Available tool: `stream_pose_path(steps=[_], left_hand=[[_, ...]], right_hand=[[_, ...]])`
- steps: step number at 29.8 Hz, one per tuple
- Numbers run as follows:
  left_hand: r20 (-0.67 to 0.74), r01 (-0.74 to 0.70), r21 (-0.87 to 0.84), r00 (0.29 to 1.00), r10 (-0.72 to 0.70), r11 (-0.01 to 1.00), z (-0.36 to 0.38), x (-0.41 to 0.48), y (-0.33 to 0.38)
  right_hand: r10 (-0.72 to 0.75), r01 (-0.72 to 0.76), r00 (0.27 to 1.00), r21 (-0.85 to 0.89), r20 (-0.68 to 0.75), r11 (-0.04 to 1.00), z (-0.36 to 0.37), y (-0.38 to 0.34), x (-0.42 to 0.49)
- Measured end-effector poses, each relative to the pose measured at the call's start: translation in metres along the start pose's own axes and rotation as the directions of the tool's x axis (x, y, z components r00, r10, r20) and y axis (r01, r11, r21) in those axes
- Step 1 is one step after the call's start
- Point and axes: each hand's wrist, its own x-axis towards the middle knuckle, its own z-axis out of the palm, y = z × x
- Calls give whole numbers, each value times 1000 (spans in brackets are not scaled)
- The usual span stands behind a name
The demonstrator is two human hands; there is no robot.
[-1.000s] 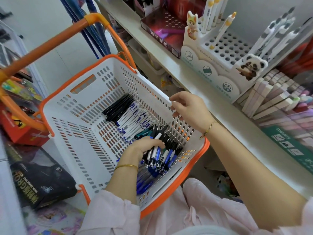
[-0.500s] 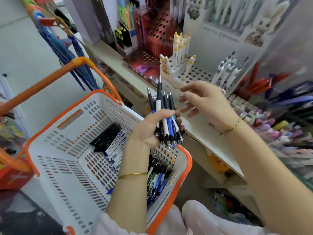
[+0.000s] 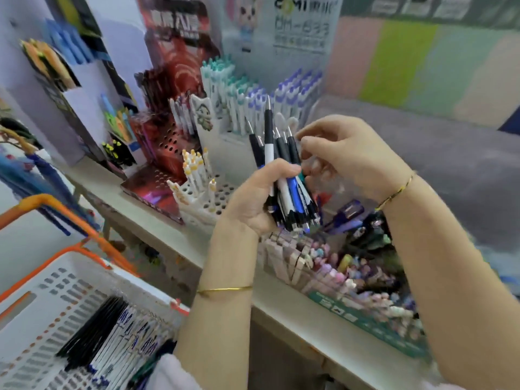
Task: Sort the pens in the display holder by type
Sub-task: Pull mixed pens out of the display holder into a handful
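My left hand (image 3: 253,198) grips a bundle of pens (image 3: 284,175) with black, white and blue barrels, tips pointing up, raised in front of the shelf. My right hand (image 3: 340,156) is against the bundle's right side, its fingers curled at the pens' upper parts; whether it pinches one is unclear. Behind the hands stands a white display holder (image 3: 202,204) with rows of holes and a few white pens with yellow caps (image 3: 194,167). More white pens with teal and purple caps (image 3: 253,99) stand in a taller white holder behind.
A white basket with orange rim (image 3: 70,291) sits at lower left, holding black pens and white pens (image 3: 112,342). On the shelf (image 3: 281,305) are a red display (image 3: 168,130) at the back and a tray of pastel pens (image 3: 351,271) below my right arm.
My left hand lifted the pen bundle out of the basket and up to the shelf displays. My right hand left the basket rim and came to the bundle. The view tilted upward.
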Motion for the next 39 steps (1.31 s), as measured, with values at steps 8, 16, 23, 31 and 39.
stream_pose_path(steps=[8,16,23,31,39], left_hand=[[144,-23,36,989,18,999,46,45,-7],[149,-15,50,989,7,999,67,82,-1],[30,-82,21,996,82,996,75,114,13],[-20,-95,-94,995,93,991,60,122,24],[18,-58,-126,998,61,990,54,115,30]], right_hand=[[31,-32,999,-50,-33,998,-57,15,14],[78,-76,972,19,-221,997,-82,30,22],[115,-42,913,190,-391,981,-106,28,33],[-29,137,821,148,-570,979,-113,18,49],[-286,34,758,-403,-586,915,-97,25,70]])
